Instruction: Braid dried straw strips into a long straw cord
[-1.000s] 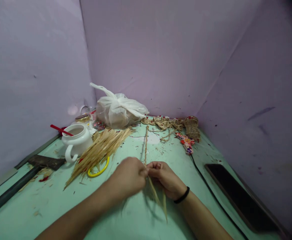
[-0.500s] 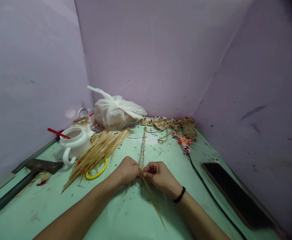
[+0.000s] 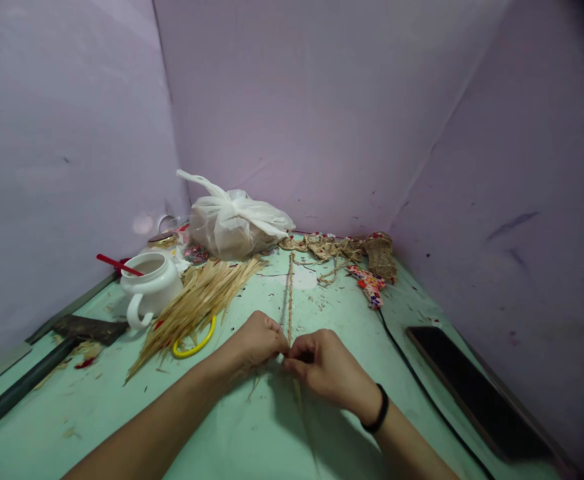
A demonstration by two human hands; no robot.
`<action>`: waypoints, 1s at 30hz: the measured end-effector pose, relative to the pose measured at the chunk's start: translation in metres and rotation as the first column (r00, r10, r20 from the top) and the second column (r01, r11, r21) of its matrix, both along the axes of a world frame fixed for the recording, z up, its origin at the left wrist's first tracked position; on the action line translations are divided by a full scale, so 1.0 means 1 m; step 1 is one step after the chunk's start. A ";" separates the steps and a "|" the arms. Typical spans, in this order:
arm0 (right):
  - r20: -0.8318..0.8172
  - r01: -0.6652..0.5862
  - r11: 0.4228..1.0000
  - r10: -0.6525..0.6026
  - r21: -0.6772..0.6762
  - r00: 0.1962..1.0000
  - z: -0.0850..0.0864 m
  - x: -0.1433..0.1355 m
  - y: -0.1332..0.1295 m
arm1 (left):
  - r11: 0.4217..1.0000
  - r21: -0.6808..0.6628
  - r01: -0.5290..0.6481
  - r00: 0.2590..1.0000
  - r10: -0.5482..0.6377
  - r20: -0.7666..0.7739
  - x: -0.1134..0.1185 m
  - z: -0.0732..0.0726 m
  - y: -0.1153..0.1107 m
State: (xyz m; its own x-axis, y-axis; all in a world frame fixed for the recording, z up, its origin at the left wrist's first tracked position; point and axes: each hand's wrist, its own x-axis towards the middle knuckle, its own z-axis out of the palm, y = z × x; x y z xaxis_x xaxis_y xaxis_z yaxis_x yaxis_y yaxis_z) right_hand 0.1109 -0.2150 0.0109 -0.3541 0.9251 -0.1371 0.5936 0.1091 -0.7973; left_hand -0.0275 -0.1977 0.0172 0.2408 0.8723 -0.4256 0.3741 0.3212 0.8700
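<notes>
A thin braided straw cord (image 3: 291,293) runs straight from the far part of the table toward me. At its near end my left hand (image 3: 262,339) is closed, fingertips pinched on the cord. My right hand (image 3: 325,367), with a black band (image 3: 379,410) on the wrist, pinches at the same spot, its thumb and forefinger touching the strands. Loose straw strands (image 3: 302,407) trail from under the fingers toward the table's near side. The exact grip point is partly hidden by the fingers.
To the left lie a straw bundle (image 3: 202,293), a yellow scissors handle (image 3: 195,347), a white pot (image 3: 152,287) and a dark-handled hammer-like tool (image 3: 89,330). Behind are a white plastic bag (image 3: 239,227) and braided pieces (image 3: 329,247). A dark phone-like slab (image 3: 472,387) and black cable (image 3: 412,370) lie right.
My right hand has shifted slightly down and turned at the cord's near end. The left hand stays almost in place, still pinching. The loose strands have swung slightly.
</notes>
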 end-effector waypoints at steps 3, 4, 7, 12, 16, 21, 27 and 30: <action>-0.257 0.057 0.980 -0.106 -0.191 0.960 0.005 0.008 0.008 | 0.999 -0.010 0.043 0.999 -0.043 0.014 -0.005 0.003 0.003; -0.341 0.094 0.958 -0.187 -0.271 0.921 0.007 0.008 0.010 | 0.999 -0.019 0.050 0.999 -0.049 0.021 -0.006 0.004 0.004; -0.495 0.041 0.851 -0.343 -0.524 0.798 0.009 0.003 0.008 | 0.997 -0.006 0.074 0.997 -0.073 0.032 -0.008 0.002 0.007; -0.489 -0.025 0.818 -0.319 -0.575 0.812 0.000 -0.007 0.004 | 0.989 0.082 0.125 0.992 -0.123 -0.031 -0.008 -0.007 0.008; -0.371 0.121 0.915 -0.274 -0.385 0.887 -0.014 -0.008 0.009 | 0.961 0.156 0.228 0.962 -0.198 -0.189 -0.017 -0.004 0.004; -0.479 0.097 0.941 -0.251 -0.323 0.841 -0.030 -0.012 0.013 | 0.978 0.161 0.133 0.958 -0.086 -0.272 -0.026 0.010 0.034; -0.509 0.078 0.943 -0.242 -0.323 0.826 -0.039 -0.015 0.015 | 0.978 0.097 -0.187 0.919 0.209 -0.334 0.014 0.003 0.145; -0.484 0.125 0.935 -0.283 -0.332 0.828 -0.052 -0.015 0.021 | 0.962 0.159 -0.221 0.896 0.265 -0.356 0.038 -0.006 0.193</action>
